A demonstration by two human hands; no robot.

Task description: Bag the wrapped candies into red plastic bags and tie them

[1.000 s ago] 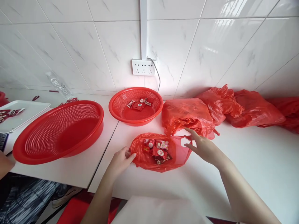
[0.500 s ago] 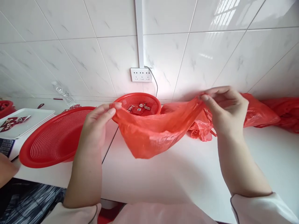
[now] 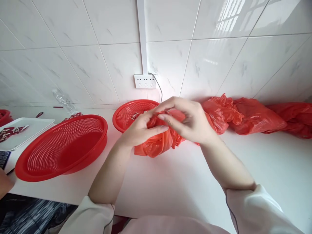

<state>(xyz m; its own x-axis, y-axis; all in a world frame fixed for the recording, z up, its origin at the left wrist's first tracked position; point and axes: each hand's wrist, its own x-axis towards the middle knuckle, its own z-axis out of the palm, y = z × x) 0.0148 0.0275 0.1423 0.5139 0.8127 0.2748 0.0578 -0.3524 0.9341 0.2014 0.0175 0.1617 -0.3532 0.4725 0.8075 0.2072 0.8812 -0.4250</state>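
A crumpled red plastic bag (image 3: 156,144) hangs from both hands over the white table. My left hand (image 3: 140,128) is closed on the bag's gathered top, thumb pointing right. Close against it, my right hand (image 3: 187,120) pinches the same bunched plastic from the other side. The fingers partly cover the gathered part. Just behind my left hand, a small red basket (image 3: 119,117) with red packets inside stands by the wall. A large red basket (image 3: 60,152) is on the left, with nothing visible in it.
Several filled red bags (image 3: 258,117) line the wall at the right. A white tray (image 3: 31,130) with packets and a clear bottle (image 3: 64,100) are at the left. Another person's arm (image 3: 5,183) shows at the left edge. A power strip (image 3: 145,81) is on the wall.
My hands have come together from wide apart. The bag, stretched open between them before, is now bunched up. The view has shifted slightly.
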